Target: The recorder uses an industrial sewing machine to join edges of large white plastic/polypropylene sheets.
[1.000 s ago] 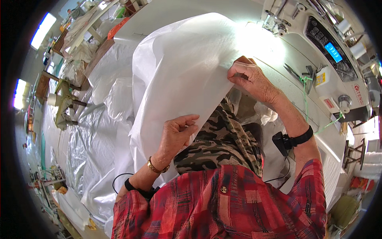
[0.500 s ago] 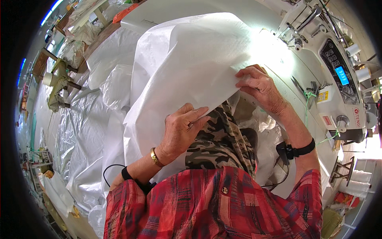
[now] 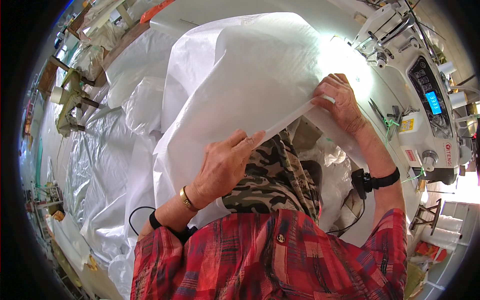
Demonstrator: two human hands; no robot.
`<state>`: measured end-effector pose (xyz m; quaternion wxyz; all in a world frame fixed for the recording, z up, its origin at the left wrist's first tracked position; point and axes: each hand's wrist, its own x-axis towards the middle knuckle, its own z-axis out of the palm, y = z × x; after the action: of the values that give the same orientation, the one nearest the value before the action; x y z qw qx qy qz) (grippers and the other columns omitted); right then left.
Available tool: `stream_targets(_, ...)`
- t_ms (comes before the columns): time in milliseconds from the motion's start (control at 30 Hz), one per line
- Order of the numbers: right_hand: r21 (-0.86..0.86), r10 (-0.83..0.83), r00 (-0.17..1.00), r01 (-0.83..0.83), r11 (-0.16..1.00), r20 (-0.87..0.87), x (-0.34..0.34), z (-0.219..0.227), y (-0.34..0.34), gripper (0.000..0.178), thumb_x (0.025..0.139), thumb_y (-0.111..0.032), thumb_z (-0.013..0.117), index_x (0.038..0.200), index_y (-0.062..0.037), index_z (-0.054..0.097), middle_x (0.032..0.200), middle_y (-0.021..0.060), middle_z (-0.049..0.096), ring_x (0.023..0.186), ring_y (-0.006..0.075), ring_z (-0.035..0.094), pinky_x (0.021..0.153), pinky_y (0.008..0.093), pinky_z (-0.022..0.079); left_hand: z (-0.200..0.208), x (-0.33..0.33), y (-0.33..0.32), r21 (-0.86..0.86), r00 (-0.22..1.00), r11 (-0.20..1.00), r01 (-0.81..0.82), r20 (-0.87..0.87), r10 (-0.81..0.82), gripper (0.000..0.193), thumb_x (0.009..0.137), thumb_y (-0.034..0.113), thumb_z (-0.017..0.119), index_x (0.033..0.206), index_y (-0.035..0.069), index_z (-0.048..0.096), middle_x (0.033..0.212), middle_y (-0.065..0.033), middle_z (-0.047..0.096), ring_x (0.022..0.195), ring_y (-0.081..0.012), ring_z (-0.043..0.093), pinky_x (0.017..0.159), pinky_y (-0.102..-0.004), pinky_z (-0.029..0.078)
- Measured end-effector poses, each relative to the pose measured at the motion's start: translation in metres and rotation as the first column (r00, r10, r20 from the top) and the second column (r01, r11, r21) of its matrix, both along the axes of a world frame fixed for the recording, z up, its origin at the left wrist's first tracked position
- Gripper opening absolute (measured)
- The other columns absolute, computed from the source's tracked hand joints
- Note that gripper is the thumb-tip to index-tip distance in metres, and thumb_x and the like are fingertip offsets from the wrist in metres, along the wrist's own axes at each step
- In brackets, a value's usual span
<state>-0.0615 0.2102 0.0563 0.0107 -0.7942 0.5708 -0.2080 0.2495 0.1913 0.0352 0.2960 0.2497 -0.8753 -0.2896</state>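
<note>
A large sheet of white woven plastic fabric (image 3: 240, 75) spreads over the table and down over my lap. Its near edge shows a narrow folded strip running between my hands. My left hand (image 3: 225, 162) pinches this edge at the lower left, above my camouflage trousers. Farther up and to the right, my right hand (image 3: 340, 102) grips the same edge between thumb and fingers. A flap of the fabric hangs below the right hand. The fingertips under the cloth are hidden.
At the right stands a white sewing machine (image 3: 425, 100) with a lit display and a bright lamp glare. Scissors (image 3: 377, 110) and a green cord (image 3: 390, 122) lie beside it. Crumpled clear plastic sheeting (image 3: 100, 175) fills the left. A wooden frame with a white spool (image 3: 59, 95) stands there.
My right hand has moved up and right along the fabric edge, and a flap now hangs beneath it. My left hand still pinches the edge, slightly lower. The folded strip shows more clearly.
</note>
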Motion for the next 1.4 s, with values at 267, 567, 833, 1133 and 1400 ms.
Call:
stream_targets(267,-0.035,-0.131,0.989,0.129,0.991,-0.064,-0.033,-0.007,-0.013,0.031,0.086,-0.041,0.064,0.09,-0.011,0.062,0.082,0.0012,0.061,0.087,0.0183,0.06,0.108,0.0451,0.028,-0.005,-0.006,-0.008,0.243,0.98,0.949,0.199,-0.035,-0.196,0.027,0.084,0.001,0.061,0.11,0.003,0.064,0.082,-0.0171,0.064,0.066,-0.0343,0.061,0.061,-0.0384,0.048)
stream_targets(567,-0.223,-0.629,0.745,0.589,0.776,-0.222,-0.039,-0.03,-0.012,0.081,0.085,-0.076,0.031,0.108,-0.0038,0.06,0.104,0.0124,0.062,0.103,0.0271,0.057,0.089,0.0465,0.04,-0.014,-0.059,0.01,-0.005,0.895,0.896,0.445,0.034,-0.444,0.012,0.069,0.004,0.06,0.081,0.006,0.061,0.068,-0.011,0.061,0.063,-0.0316,0.062,0.055,-0.0407,0.049)
stream_targets(833,-0.179,-0.705,0.689,0.682,0.709,-0.17,-0.03,-0.023,-0.003,0.06,0.087,-0.06,0.053,0.105,-0.004,0.062,0.097,0.0108,0.063,0.099,0.0267,0.058,0.093,0.0446,0.038,-0.006,-0.08,-0.004,-0.184,0.879,0.861,0.474,0.15,-0.452,0.012,0.07,0.007,0.062,0.069,0.006,0.05,0.061,-0.0083,0.051,0.054,-0.0321,0.056,0.048,-0.0414,0.042)
stream_targets(1133,0.076,-0.611,0.792,0.61,0.789,-0.014,-0.024,-0.011,0.013,0.069,0.088,-0.061,0.049,0.102,0.0039,0.066,0.115,0.0233,0.058,0.118,0.0372,0.048,0.103,0.0583,0.031,0.012,-0.127,-0.035,-0.348,0.876,0.813,0.467,0.306,-0.373,0.01,0.077,0.011,0.058,0.074,0.007,0.05,0.064,-0.0075,0.054,0.057,-0.0333,0.057,0.053,-0.046,0.041)
stream_targets(1400,0.076,-0.577,0.812,0.583,0.809,-0.089,-0.026,-0.013,0.015,0.066,0.092,-0.056,0.048,0.119,0.0034,0.06,0.127,0.0221,0.053,0.125,0.0392,0.043,0.106,0.0614,0.024,0.005,-0.175,-0.067,-0.48,0.921,0.793,0.375,0.291,-0.259,0.009,0.081,0.012,0.053,0.081,0.005,0.058,0.074,-0.0138,0.062,0.069,-0.0363,0.06,0.075,-0.048,0.043)
